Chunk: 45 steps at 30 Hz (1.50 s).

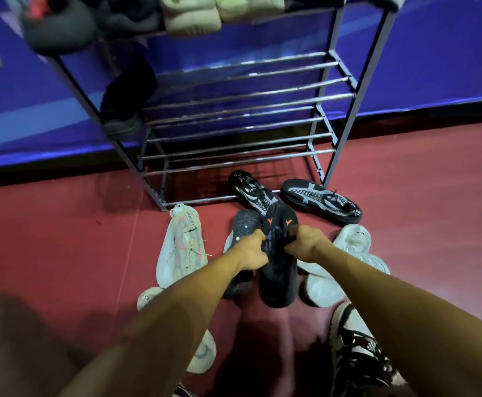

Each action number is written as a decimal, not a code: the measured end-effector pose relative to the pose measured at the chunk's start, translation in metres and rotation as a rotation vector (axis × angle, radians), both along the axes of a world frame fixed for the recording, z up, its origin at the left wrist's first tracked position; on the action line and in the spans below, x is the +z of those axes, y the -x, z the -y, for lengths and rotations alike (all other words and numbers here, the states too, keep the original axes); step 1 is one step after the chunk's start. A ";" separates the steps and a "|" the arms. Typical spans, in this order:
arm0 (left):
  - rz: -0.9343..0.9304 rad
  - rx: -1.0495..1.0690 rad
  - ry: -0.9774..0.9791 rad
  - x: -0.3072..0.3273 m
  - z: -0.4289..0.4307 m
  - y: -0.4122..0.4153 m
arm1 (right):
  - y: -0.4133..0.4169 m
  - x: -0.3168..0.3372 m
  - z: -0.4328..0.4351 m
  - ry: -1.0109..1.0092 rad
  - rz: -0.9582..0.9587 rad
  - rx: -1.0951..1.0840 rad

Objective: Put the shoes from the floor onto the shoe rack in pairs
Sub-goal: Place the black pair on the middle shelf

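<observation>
**Grip state.** I read both grips as closed on footwear. The left hand (251, 249) curls its fingers round a black shoe turned sole-out (244, 226). The right hand (305, 242) pinches the black shoe with orange marks (279, 270) near its middle. The two shoes touch side by side and look to me like one pair, held low over the floor (62, 224).

**Axis and bearing.** Each shoe's long axis runs 12 to 6. The shoe rack (234, 96) stands near, at 12 o'clock from the grips, so the far ends already point at it. Neither hand is clearly nearer.

**Open room.** The middle and lower rails are bare from centre out to 3 o'clock. One dark shoe (128, 104) sits at the 9 o'clock end of a middle tier. The top tier carries beige shoes (191, 15) and other dark ones.

**Edges.** Two grey-and-black mesh shoes (320, 202) lie between the grips and the rack at 12 to 1 o'clock; I judge the lift must pass over them. A pastel sneaker (181, 247) lies at 9 o'clock and white sneakers (348, 245) at 3 to 4 o'clock, both just beside the held pair.
</observation>
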<state>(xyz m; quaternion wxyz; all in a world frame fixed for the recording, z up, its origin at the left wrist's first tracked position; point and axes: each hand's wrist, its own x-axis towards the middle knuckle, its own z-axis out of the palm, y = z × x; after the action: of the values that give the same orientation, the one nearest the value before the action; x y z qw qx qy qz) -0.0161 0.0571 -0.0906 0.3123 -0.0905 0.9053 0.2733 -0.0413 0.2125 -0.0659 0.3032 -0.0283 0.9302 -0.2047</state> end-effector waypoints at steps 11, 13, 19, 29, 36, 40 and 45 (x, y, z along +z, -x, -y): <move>-0.317 -0.154 0.133 0.177 0.052 0.002 | 0.029 0.152 0.038 0.188 -0.181 0.195; -0.371 -0.201 0.193 0.203 0.063 -0.004 | 0.031 0.176 0.047 0.119 -0.221 0.236; -0.535 -0.168 0.475 0.246 0.099 0.000 | 0.036 0.229 0.071 -0.142 -0.370 0.447; -0.438 -0.197 0.518 0.238 0.128 0.010 | 0.052 0.236 0.086 -0.152 -0.426 0.563; -0.457 -0.169 0.473 0.228 0.143 0.032 | 0.065 0.235 0.099 -0.164 -0.486 0.587; -0.430 -0.147 0.466 0.223 0.147 0.039 | 0.071 0.232 0.109 -0.160 -0.529 0.611; -0.428 -0.084 0.458 0.226 0.146 0.041 | 0.078 0.226 0.115 -0.211 -0.688 0.571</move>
<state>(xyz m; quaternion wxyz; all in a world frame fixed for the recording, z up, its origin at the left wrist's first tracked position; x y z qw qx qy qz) -0.0571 -0.0890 0.1352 0.0971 -0.0616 0.9914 0.0621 -0.1191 0.0971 0.1601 0.0221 -0.3189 0.9475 0.0045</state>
